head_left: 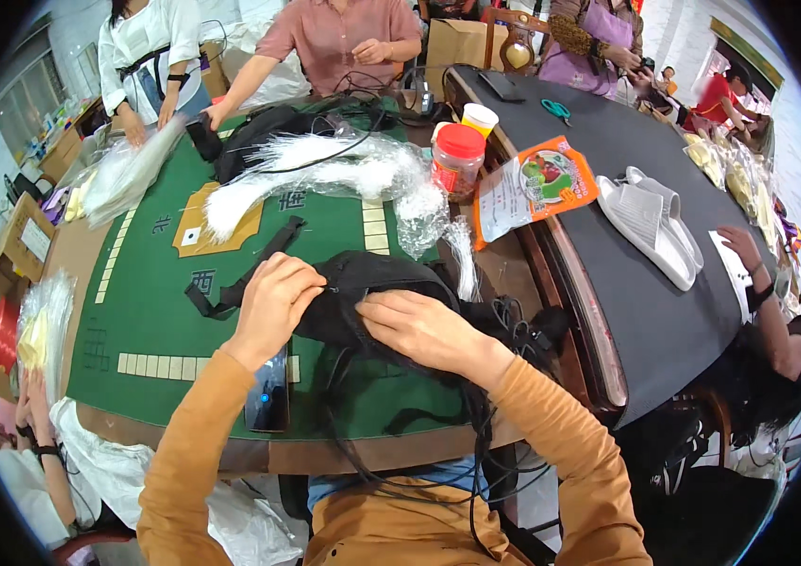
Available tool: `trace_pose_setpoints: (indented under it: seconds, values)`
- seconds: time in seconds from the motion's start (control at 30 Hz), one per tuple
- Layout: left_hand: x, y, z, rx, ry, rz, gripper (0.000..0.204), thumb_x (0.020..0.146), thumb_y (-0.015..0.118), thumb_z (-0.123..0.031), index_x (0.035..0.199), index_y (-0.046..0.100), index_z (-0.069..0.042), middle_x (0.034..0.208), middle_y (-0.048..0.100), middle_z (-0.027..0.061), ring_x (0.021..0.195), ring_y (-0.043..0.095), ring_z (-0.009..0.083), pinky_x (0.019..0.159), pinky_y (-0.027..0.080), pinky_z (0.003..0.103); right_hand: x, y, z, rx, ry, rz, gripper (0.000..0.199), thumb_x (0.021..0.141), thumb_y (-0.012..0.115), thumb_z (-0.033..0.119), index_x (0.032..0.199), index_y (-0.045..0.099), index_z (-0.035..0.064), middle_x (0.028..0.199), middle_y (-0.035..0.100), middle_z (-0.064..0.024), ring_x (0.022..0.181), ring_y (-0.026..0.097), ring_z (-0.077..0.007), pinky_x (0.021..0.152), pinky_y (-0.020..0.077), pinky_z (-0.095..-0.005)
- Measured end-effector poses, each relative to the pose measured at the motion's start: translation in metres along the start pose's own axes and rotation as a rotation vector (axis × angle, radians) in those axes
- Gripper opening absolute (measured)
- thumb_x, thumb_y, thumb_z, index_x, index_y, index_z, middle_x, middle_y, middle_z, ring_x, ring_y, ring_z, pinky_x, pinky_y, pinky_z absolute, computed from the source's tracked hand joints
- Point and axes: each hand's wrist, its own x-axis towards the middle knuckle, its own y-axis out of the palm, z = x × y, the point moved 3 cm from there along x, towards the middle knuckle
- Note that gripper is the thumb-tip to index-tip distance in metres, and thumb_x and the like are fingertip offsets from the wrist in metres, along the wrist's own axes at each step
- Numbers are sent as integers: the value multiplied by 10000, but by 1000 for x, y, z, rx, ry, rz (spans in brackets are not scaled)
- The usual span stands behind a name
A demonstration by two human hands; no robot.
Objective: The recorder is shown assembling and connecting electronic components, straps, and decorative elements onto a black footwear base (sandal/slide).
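Observation:
My left hand [273, 300] and my right hand [419, 330] both grip a black cap-like fabric piece [372, 278] with black straps, held over the green table [150, 316]. The fingertips of both hands meet near the middle of the fabric. One black strap [250, 269] trails off to the left across the felt. Orange sleeves cover both forearms. A dark phone [268, 396] lies flat under my left wrist. Black cables [514, 325] hang by my right hand.
Clear bags of white fibre [325, 174] lie at the table's centre and left [127, 174]. A red-lidded jar [457, 158], a cup [479, 118] and an orange packet [537, 184] stand right. A black-topped table [646, 283] holds white slippers [650, 222]. Several people sit around.

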Motion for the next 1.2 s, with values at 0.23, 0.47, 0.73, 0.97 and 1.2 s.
trace_pose_setpoints:
  seconds: [0.23,0.47,0.73,0.97,1.2]
  values:
    - [1,1,2,-59,17,3,93,854,741,-52,931,722,-3,925,676,100,921,623,307,835,506,412,44,38,-33,407,304,554,304,915,550,53,1199,636,-12,1143,677,-245,1054,668,-422,866,551,-470]
    - [0,3,11,-127,-2,34,102,873,714,-30,969,716,3,945,665,107,941,631,310,863,502,401,58,42,-48,442,320,795,235,875,577,56,1083,648,-26,1021,700,-232,1005,690,-401,845,537,-470]
    - [3,9,21,-185,54,29,115,872,714,-16,981,706,20,974,659,133,959,635,327,876,513,412,60,90,-44,251,265,334,270,942,498,67,1171,615,-14,1157,657,-239,1135,636,-400,969,508,-454]
    - [1,5,29,-169,-18,-35,107,867,714,-3,974,711,-3,961,661,119,941,635,316,863,512,408,61,72,-33,717,294,82,312,946,531,84,1236,585,-19,1214,630,-242,1199,588,-401,994,487,-447]
    - [0,-1,30,-109,-17,-1,78,883,703,-36,959,698,-23,950,655,98,932,626,308,861,493,405,37,30,-9,289,383,218,519,862,560,-18,1377,496,-40,1212,629,-219,1161,610,-401,986,503,-442]
